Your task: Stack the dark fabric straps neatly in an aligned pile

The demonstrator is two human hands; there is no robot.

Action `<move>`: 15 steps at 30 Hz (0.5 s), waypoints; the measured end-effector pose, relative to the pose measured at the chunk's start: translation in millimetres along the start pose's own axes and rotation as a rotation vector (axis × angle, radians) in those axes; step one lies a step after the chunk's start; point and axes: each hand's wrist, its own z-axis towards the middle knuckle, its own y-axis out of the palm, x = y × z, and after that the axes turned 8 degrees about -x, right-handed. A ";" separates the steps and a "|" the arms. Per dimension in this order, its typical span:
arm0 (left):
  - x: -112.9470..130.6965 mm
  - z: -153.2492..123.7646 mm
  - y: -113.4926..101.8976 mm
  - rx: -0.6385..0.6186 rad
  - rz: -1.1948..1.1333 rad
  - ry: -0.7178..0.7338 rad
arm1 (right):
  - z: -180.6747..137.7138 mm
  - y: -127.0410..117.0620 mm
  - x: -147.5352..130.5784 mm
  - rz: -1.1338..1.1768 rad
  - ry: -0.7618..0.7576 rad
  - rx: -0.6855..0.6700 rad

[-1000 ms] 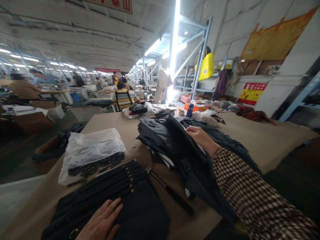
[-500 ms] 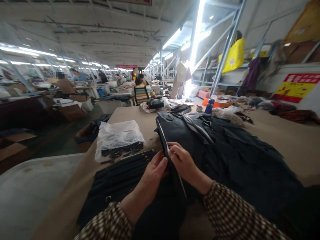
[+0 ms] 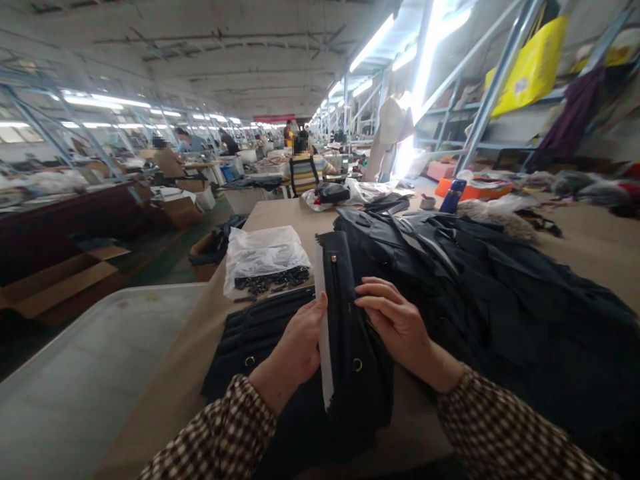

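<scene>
Both hands are working on one black fabric piece (image 3: 345,313) lying lengthwise on the brown table (image 3: 280,220), directly in front of the person. The left hand (image 3: 300,343) is gripping the piece's left edge, thumb on top, fingers curled under, beside a white strip (image 3: 323,347) running along that edge. The right hand (image 3: 395,320) is lying on the piece's right side, fingers extended and close together, fingertips pressing the fabric; whether it is pinching anything underneath cannot be told. A zipper line is running down the upper middle of the piece, and a small metal ring (image 3: 357,364) is showing near its lower end.

A stack of similar black pieces (image 3: 250,333) is sitting just left of the held piece, partly under it. A clear plastic bag (image 3: 263,253) with dark small parts is lying beyond that stack. A large heap of black fabric (image 3: 500,293) is spreading to the right, touching the held piece. A blue bottle (image 3: 453,197) is standing at the far end.
</scene>
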 end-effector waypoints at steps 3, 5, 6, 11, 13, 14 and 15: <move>11.8 -15.0 4.1 -0.180 0.124 -0.141 | 18.4 -29.5 2.8 -0.239 -0.202 -0.261; 19.8 -23.7 6.5 -0.249 0.205 -0.196 | 28.3 -44.3 -3.7 -0.338 -0.265 -0.422; 23.9 -27.6 7.8 -0.263 0.245 -0.217 | 31.8 -49.6 -8.4 -0.367 -0.276 -0.482; 36.0 -41.7 16.1 -0.312 0.350 -0.261 | 35.9 -59.1 -29.8 -0.282 -0.183 -0.666; 33.1 -43.3 16.8 -0.337 0.383 -0.260 | 33.3 -58.6 -33.2 -0.193 -0.138 -0.694; 30.7 -43.1 16.2 -0.360 0.417 -0.259 | 31.9 -58.4 -33.7 -0.145 -0.112 -0.705; 28.4 -42.4 14.9 -0.379 0.466 -0.251 | 30.7 -58.6 -33.5 -0.097 -0.088 -0.717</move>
